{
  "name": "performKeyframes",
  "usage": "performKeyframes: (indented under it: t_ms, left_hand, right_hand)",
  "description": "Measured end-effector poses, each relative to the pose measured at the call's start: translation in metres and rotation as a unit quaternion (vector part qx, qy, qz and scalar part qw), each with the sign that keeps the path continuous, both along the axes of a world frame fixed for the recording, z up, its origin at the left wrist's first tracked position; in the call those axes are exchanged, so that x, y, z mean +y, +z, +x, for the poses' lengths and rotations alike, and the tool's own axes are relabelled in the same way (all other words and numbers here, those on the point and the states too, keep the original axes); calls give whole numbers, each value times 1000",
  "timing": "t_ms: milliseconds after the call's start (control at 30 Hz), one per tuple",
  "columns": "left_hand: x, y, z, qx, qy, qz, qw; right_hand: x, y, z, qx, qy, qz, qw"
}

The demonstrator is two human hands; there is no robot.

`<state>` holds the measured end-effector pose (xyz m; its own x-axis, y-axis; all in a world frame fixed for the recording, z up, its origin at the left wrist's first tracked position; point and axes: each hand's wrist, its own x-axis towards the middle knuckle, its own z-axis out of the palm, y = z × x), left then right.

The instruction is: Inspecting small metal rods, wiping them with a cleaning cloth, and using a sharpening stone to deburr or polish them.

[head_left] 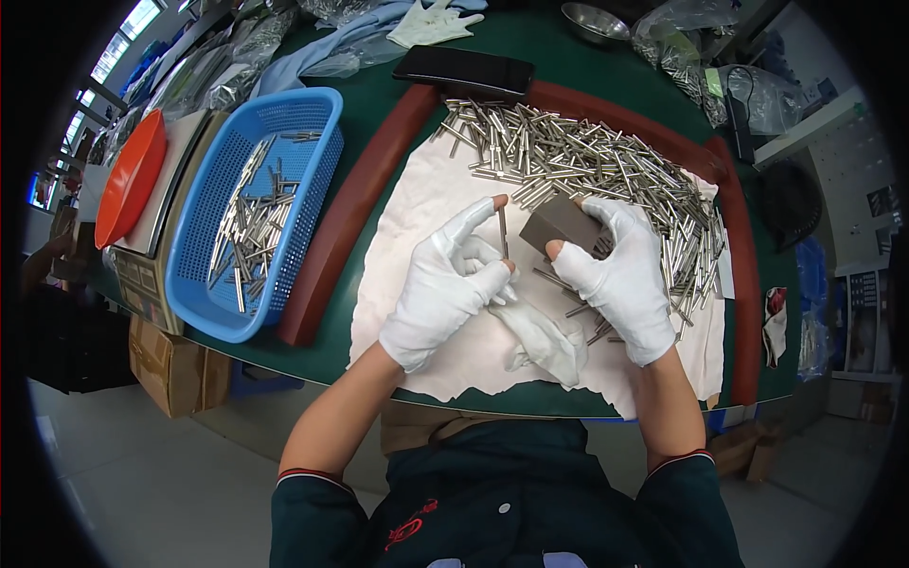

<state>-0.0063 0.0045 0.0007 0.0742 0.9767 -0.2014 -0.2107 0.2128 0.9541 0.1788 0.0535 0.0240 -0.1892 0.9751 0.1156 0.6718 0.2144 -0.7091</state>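
Between the bare thumb and forefinger tips of my left hand (450, 282), a thin metal pin (503, 228) is pinched by its two ends. A dark grey-brown block (559, 223) is gripped in my right hand (620, 279), close to the pin but apart from it. Both hands wear white gloves with some fingertips cut off. Under them lies a pale pink cloth (402, 237), with a crumpled white glove or rag (540, 341) near my left wrist. A big heap of metal pins (568, 151) spreads behind and right of my hands. A few pins lie beneath my right hand.
Left stands a blue perforated basket (327, 170) holding more pins. Brown bars (355, 222) frame the cloth on several sides; a black phone (464, 71) rests at the back. An orange bowl (133, 180) sits on a scale (151, 284) far left, and a metal bowl (595, 23) stands at the back.
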Motion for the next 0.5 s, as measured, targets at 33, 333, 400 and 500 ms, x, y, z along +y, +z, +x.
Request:
performKeyframes:
  t_ms: [33, 333, 400, 500]
  left_hand:
    - [0, 0, 0, 0, 0, 0, 1000]
    - [-1, -1, -4, 22, 0, 29, 999]
    - [0, 0, -6, -37, -18, 8, 999]
    - [4, -4, -8, -82, -33, 2, 996]
  right_hand:
    - [0, 0, -1, -15, 9, -22, 1000]
    - [3, -4, -4, -76, 2, 37, 996]
    - [8, -4, 0, -98, -17, 87, 991]
    - [13, -3, 12, -202, 3, 119, 972]
